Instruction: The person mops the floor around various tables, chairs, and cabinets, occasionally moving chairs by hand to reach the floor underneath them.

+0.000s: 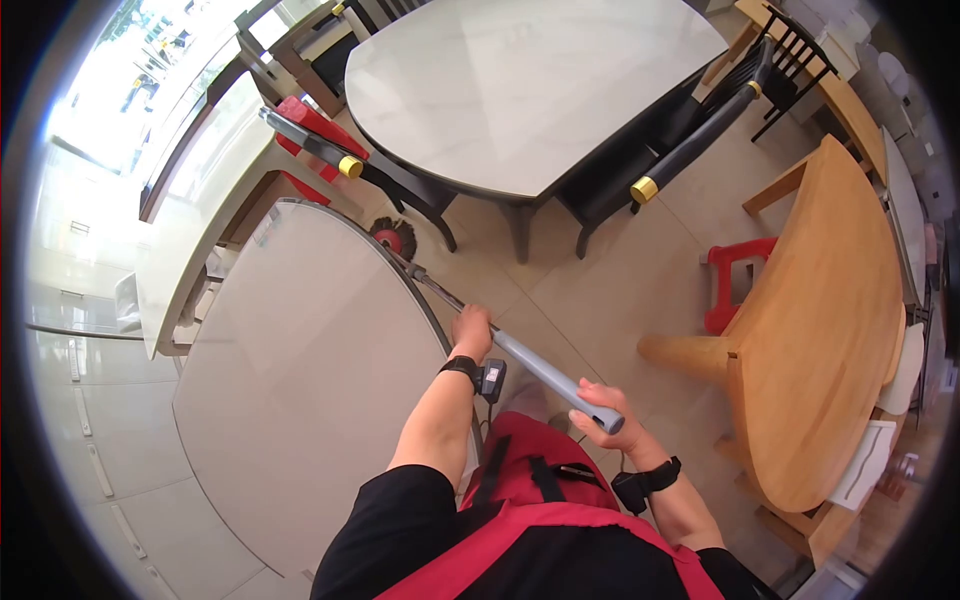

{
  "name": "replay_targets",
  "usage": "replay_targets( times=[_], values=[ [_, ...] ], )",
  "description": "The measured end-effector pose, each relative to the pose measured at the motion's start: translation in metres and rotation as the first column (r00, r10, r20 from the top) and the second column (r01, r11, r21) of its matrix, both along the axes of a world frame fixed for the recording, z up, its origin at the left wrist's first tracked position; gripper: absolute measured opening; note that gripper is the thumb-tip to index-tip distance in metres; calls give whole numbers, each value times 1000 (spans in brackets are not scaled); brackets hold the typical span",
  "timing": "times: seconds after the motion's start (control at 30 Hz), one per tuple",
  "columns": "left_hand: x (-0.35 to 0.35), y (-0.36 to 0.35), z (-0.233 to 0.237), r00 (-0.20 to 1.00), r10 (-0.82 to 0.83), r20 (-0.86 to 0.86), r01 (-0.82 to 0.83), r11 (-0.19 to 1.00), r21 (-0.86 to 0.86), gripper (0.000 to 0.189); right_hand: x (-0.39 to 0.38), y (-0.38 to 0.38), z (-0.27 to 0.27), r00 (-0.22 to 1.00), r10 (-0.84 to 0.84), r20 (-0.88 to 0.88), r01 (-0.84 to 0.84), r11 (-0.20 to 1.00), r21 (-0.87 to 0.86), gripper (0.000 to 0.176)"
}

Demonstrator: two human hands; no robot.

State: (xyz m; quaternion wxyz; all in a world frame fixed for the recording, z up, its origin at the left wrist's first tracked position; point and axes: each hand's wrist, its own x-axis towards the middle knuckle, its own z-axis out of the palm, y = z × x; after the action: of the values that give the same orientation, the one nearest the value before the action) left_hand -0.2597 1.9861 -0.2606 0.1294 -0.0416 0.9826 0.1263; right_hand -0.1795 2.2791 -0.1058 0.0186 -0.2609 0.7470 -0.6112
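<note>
A mop slants across the middle of the view, with a grey handle (545,368) and a red head fringed with dark strands (397,238). The head is on the floor, by the far edge of the pale table on the left. My left hand (472,332) is wrapped round the thinner metal part of the pole, midway along. Near the top end of the handle, my right hand (612,418) grips it, with the thumb lying along it. Both wrists wear black straps with small devices.
A pale table (300,400) borders the mop on the left. Ahead stands a white-topped table (530,90) with black chairs (700,130) tucked around it. To the right are a curved wooden table (820,330) and a red stool (735,285). Tiled floor (590,290) runs between them.
</note>
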Motion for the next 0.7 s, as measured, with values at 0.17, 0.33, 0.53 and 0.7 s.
replay_targets(
  times=[0.17, 0.33, 0.53, 0.7],
  values=[
    [31, 65, 63, 985, -93, 143, 96, 995, -17, 15, 16, 61, 61, 988, -13, 151, 15, 1000, -15, 28],
    [85, 169, 78, 955, -296, -12, 281, 890, 359, 9, 72, 155, 153, 951, -251, 182, 266, 961, -69, 31],
    [124, 306, 163, 757, -648, -84, 511, 506, 694, 9, 176, 212, 236, 750, -660, 32, 636, 708, -308, 29],
    [115, 378, 153, 570, -779, -261, 704, 300, 643, 10, 227, 209, 239, 639, -756, -144, 709, 651, -272, 23]
  ],
)
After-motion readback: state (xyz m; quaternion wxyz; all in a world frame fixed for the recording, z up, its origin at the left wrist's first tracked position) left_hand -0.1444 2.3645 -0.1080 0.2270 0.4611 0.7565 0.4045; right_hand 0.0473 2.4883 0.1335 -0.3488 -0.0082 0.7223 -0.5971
